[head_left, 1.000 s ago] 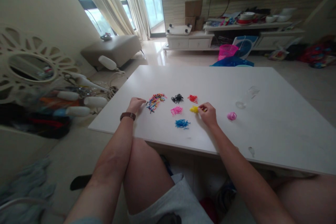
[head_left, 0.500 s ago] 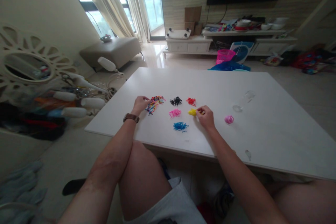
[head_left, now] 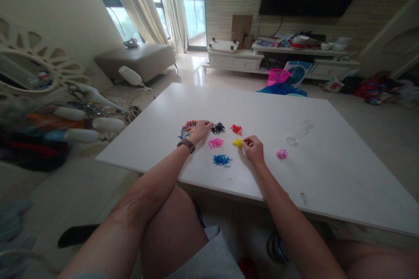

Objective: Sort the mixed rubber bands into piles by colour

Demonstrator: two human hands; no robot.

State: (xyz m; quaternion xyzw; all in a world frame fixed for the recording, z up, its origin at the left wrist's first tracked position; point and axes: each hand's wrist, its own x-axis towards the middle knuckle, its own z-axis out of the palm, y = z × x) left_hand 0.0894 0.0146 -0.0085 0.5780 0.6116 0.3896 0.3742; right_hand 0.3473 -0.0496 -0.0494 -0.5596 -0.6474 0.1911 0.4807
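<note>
On the white table lie small heaps of coloured bands. My left hand, fingers pinched together, is at the left edge of the black heap; whatever it holds is too small to name. Beneath and left of that hand is the mixed-colour heap, partly covered. My right hand has its fingers closed at the yellow heap, and what they grip cannot be made out. The red heap sits above the yellow one. Pink and blue heaps lie between my forearms.
Right of my right hand are a pink round item, a clear ring and a clear container. A small clear piece lies near the front edge. White lamp heads stand left of the table.
My left hand has moved right, from the mixed heap to the black heap. My right hand stays by the yellow heap. The camera view has shifted slightly.
</note>
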